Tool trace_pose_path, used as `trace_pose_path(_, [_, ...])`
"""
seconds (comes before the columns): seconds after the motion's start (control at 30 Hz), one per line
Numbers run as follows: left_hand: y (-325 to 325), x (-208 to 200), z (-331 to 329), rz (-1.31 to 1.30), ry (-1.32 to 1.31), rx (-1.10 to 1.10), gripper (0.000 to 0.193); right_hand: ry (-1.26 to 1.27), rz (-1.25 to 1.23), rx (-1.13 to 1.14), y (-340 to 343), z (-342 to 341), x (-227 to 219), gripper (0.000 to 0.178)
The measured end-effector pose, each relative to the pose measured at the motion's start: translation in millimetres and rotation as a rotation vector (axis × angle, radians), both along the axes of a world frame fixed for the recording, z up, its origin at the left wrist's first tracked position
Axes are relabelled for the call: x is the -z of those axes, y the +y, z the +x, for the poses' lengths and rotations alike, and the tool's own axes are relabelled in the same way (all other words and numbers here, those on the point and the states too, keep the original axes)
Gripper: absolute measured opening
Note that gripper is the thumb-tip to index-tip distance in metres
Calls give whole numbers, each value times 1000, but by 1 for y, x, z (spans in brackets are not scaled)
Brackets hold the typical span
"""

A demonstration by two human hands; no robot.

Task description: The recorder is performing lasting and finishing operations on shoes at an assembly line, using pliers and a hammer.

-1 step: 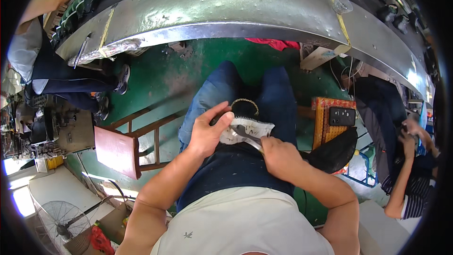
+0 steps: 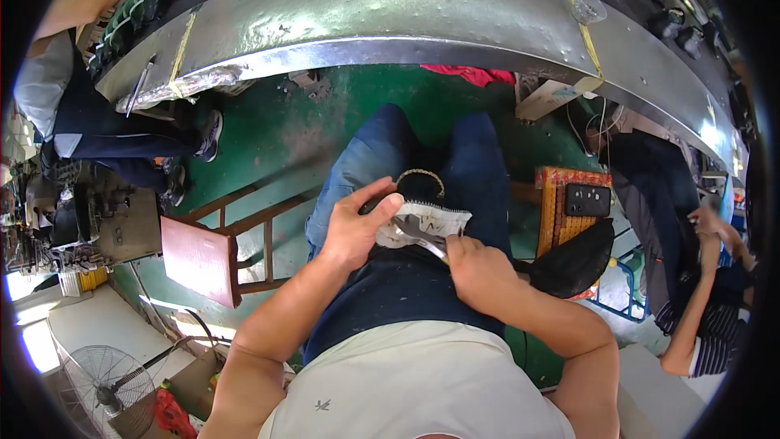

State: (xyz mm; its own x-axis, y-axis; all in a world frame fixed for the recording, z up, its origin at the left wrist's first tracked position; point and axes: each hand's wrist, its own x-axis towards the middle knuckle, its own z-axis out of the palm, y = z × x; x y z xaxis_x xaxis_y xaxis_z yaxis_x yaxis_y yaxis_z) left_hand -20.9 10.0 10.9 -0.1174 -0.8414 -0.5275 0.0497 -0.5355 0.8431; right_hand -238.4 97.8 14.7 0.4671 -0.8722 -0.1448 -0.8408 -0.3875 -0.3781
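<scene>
In my lap lies a dark piece with an off-white, scuffed face (image 2: 445, 218) and a toothed-looking edge; it resembles a shoe upper, but I cannot be sure. A tan, braided-looking curved rim (image 2: 422, 171) rises at its far side. My left hand (image 2: 357, 226) grips the piece's left edge, thumb over the top and fingers partly hidden. Closed around the handles of metal pliers (image 2: 418, 233), my right hand (image 2: 479, 268) holds their head against the off-white face, pointing left toward my left thumb. Whether the jaws bite the material cannot be made out.
A long metal-edged bench (image 2: 390, 8) curves across ahead, with a clear plastic cup (image 2: 588, 6) on it. A wooden stool (image 2: 199, 256) stands left; a phone (image 2: 587, 201) lies on a woven seat at right. People work on both sides. A fan (image 2: 106, 390) sits lower left.
The pliers have turned slightly in my right hand, and their metal catches more light. My left hand keeps its hold. The co-worker's hands at right have shifted a little.
</scene>
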Motion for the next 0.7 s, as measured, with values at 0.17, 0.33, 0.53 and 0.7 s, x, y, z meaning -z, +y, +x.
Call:
trace_pose_path(0.17, [-11, 10, 11, 187, 114, -1, 42, 58, -46, -10, -10, 1, -11, 21])
trace_pose_path(0.33, [-16, 14, 23, 11, -39, 143, 35, -425, 610, 43, -23, -35, -38, 23])
trace_pose_path(0.53, [-16, 16, 21, -82, -66, 288, 39, -677, 506, 399, -8, 7, 11, 35])
trace_pose_path(0.7, [-15, 21, 36, -28, 100, 285, 47, -715, 272, 303, -21, 15, 0, 44])
